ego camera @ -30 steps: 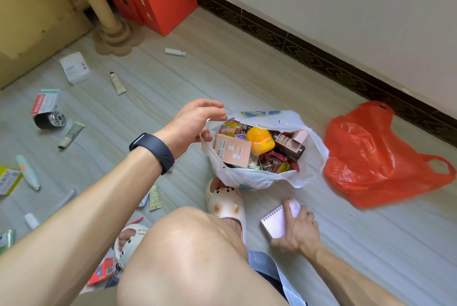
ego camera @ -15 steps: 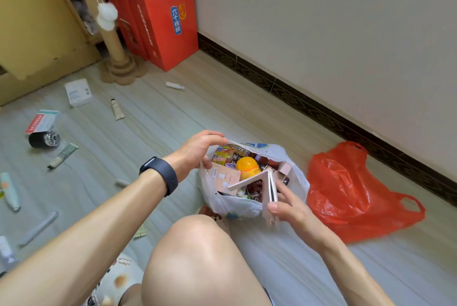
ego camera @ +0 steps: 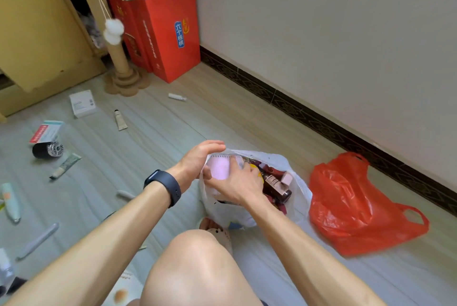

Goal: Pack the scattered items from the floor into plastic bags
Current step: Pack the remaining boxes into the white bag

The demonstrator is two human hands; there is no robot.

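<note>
The floor (ego camera: 173, 132) across the left of the frame carries loose tubes (ego camera: 120, 120) and a box (ego camera: 82, 103), so I judge the packing far from done. The red bag (ego camera: 358, 206) lies slack at right. The white bag (ego camera: 227, 214), at centre and nearly full, takes the notebook (ego camera: 220, 168), which stands in its mouth on the left side. I would slide it edge-first down the wall, clear of the bottles, keeping the mouth wide. My right hand (ego camera: 237, 183) grips the notebook, fingers curled round it. My left hand (ego camera: 197, 159) arches over the rim, fingers nearly straight; I cannot tell whether it pinches the plastic.
</note>
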